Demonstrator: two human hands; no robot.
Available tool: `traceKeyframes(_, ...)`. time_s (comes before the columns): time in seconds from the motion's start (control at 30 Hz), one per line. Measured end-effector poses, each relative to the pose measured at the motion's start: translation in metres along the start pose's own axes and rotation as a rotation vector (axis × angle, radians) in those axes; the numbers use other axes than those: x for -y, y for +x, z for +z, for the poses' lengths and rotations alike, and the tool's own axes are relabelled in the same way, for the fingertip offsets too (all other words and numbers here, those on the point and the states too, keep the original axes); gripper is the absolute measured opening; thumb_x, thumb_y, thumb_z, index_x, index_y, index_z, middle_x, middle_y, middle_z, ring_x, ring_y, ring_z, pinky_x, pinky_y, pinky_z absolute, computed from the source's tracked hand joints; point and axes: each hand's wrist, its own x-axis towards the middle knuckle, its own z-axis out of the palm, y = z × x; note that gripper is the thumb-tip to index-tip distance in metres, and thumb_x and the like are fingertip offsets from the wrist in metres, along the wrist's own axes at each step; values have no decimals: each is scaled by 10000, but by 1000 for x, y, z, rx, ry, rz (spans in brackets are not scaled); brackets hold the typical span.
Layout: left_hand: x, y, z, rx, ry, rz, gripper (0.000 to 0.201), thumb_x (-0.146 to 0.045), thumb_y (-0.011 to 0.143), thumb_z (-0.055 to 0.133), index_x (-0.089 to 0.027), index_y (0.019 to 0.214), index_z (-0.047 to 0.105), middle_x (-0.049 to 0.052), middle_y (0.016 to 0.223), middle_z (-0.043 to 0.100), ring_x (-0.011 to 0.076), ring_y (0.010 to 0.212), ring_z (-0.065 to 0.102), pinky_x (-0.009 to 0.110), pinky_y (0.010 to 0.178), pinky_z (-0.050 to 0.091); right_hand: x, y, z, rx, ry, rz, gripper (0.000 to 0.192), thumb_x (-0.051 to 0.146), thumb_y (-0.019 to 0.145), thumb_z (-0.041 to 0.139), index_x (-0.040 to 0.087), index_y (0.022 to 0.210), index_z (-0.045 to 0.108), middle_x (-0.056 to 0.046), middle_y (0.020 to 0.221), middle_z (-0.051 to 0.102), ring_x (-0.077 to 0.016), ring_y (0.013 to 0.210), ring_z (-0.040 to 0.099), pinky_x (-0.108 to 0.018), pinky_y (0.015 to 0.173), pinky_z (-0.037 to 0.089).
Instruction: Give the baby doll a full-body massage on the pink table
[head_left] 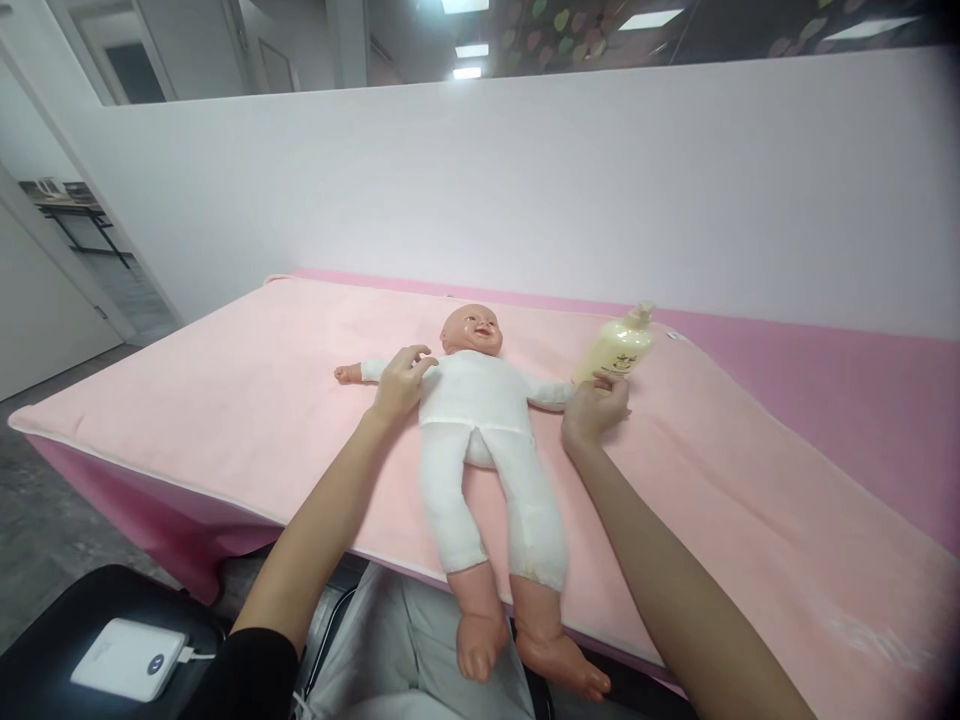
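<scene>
A baby doll (pixel 480 390) in a white cloth suit lies on its back on a pink blanket (pixel 247 370), feet toward me over the table edge. My left hand (pixel 403 382) rests at the doll's shoulder and upper arm, its fingers loosely bent and slightly apart. At the end of the doll's other arm (pixel 550 394), my right hand (pixel 598 405) is closed with curled fingers. The doll's hand there is hidden within or behind it. Just beyond my right hand, a pale yellow pump bottle (pixel 616 347) leans toward the upper right, its lower end partly covered by my fingers.
A white wall (pixel 525 180) with a window above stands behind the table. Brighter pink cloth (pixel 847 400) shows past the blanket. At lower left, a white power bank (pixel 131 658) with a cable lies on a black chair (pixel 112 590).
</scene>
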Motion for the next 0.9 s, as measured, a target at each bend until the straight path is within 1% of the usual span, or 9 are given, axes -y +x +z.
traceKeyframes(0.13, 0, 1, 1, 0, 27, 18, 369, 50, 757, 413, -171, 929, 652, 104, 1068, 616, 200, 872, 543, 334, 801, 485, 9, -18, 6, 115, 78, -75, 204, 121, 625, 448, 187, 773, 571, -10, 815, 594, -165, 840, 557, -342, 907, 431)
traceKeyframes(0.2, 0, 1, 0, 20, 43, 2, 383, 54, 752, 409, -176, 933, 656, 100, 1059, 619, 199, 855, 540, 331, 784, 481, 16, -28, 7, 185, 115, -40, 181, 127, 618, 463, 182, 741, 583, -5, 769, 583, -151, 769, 541, -306, 816, 446)
traceKeyframes(0.27, 0, 0, -1, 32, 48, -16, 382, 51, 752, 411, -174, 934, 660, 100, 1051, 618, 199, 845, 537, 327, 775, 480, 25, -39, 9, 239, 169, 98, 173, 125, 613, 470, 182, 736, 577, 9, 714, 561, -129, 659, 513, -264, 671, 443)
traceKeyframes(0.33, 0, -1, -1, 31, 52, -29, 377, 46, 752, 414, -172, 934, 663, 100, 1044, 614, 199, 834, 534, 322, 768, 481, 34, -47, 10, 262, 255, 339, 212, 105, 606, 455, 190, 776, 548, 38, 630, 515, -107, 525, 458, -229, 509, 384)
traceKeyframes(0.4, 1, -1, -1, 25, 59, -31, 383, 47, 743, 415, -172, 934, 664, 100, 1042, 611, 198, 825, 533, 316, 752, 482, 42, -53, 10, 226, 337, 571, 287, 74, 587, 431, 207, 831, 503, 72, 550, 451, -97, 429, 396, -208, 406, 301)
traceKeyframes(0.43, 1, -2, -1, 25, 60, -30, 389, 50, 736, 416, -173, 937, 664, 100, 1047, 609, 199, 825, 532, 316, 750, 483, 46, -54, 9, 194, 372, 654, 312, 60, 577, 420, 215, 841, 478, 87, 517, 414, -93, 399, 368, -199, 380, 270)
traceKeyframes(0.6, 1, 0, -1, 29, 35, -27, 411, 68, 704, 421, -181, 924, 662, 93, 1064, 601, 195, 844, 538, 317, 773, 488, 61, -53, 4, 84, 490, 939, 248, 19, 542, 406, 214, 675, 330, 97, 456, 301, -55, 353, 294, -161, 328, 239)
traceKeyframes(0.73, 0, 4, -2, 3, -2, -19, 365, 51, 732, 436, -182, 885, 670, 85, 1036, 610, 185, 822, 541, 307, 746, 490, 66, -46, 2, -9, 498, 1029, 252, -1, 555, 418, 210, 640, 310, 83, 457, 317, -51, 357, 302, -154, 301, 251)
traceKeyframes(0.9, -1, 6, -2, -3, -16, -2, 347, 42, 753, 417, -182, 842, 667, 88, 1033, 610, 179, 837, 544, 301, 733, 490, 59, -28, -3, -78, 525, 1032, 151, 87, 728, 444, 211, 696, 364, 58, 540, 425, -39, 364, 305, -138, 278, 252)
